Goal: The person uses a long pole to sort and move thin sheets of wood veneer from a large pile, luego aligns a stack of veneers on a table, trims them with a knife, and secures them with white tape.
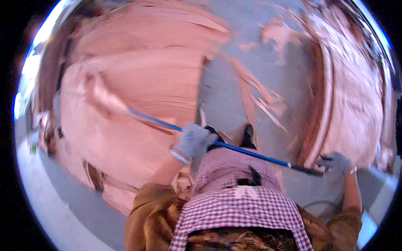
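A long blue pole [255, 154] slants across in front of my body. My left hand [194, 141], in a grey glove, is closed around its middle. At the black end on the right, my gloved right hand [335, 162] is closed at the grip. The pole's far end is a pale, motion-blurred head [104, 95] over the stack of thin, pinkish-brown wood veneer sheets [163, 79] on the left. Blur hides what kind of head it is, and whether it touches the top sheet cannot be told.
Another veneer stack [351, 96] stands on the right. Between the stacks runs a grey floor [226, 92] with torn veneer strips [264, 98] scattered on it. My dark shoes [248, 133] stand in this gap. A chequered apron [243, 209] covers my front.
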`<action>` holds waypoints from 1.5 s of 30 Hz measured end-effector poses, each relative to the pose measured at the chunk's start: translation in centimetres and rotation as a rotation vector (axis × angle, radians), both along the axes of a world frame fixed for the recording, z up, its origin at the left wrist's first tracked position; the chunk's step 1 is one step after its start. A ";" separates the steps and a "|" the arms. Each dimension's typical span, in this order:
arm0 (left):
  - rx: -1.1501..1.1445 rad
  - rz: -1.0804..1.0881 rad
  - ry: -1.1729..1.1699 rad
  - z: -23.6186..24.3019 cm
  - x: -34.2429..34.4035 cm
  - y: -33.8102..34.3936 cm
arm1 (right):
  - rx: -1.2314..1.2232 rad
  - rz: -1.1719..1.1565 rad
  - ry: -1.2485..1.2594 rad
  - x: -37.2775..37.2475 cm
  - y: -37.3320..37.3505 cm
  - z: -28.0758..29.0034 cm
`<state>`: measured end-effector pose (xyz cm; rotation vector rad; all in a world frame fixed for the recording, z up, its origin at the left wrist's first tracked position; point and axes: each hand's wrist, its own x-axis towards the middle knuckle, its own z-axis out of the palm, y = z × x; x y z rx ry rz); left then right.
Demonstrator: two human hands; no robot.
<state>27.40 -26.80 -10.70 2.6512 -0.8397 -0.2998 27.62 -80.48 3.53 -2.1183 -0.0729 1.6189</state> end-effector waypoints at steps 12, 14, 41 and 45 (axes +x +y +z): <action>-0.018 0.489 -0.070 -1.3 4.3 -5.9 | 0.155 0.445 -0.352 9.2 22.0 -10.3; -0.283 0.563 -0.442 -0.9 4.9 -6.2 | 0.123 0.475 -0.493 10.6 15.5 -12.1; -1.803 1.121 1.778 2.4 2.7 -34.9 | -0.313 0.194 -0.581 0.3 -21.0 2.8; -1.952 1.346 1.526 -2.5 4.9 -34.5 | -0.362 -0.125 -0.400 -2.0 -32.9 9.6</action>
